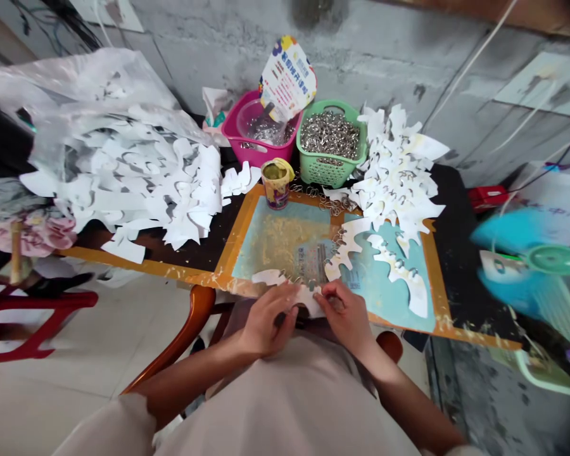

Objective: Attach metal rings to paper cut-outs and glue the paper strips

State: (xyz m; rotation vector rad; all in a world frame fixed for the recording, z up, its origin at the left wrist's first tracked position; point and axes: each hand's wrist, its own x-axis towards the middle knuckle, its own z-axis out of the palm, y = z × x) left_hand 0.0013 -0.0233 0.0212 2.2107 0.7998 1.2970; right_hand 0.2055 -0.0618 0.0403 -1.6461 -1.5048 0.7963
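Left grip (272, 320) and right grip (346, 313) around white cutout (308, 300), partly hidden beneath both.

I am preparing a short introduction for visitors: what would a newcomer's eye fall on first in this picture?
Probably the big heap of white cut pieces on the left side of the table. Next come the bright pink basket and the green basket, side by side at the back, the green one full of shiny metal bits. At the near edge, the left hand and right hand hold a curved white piece.
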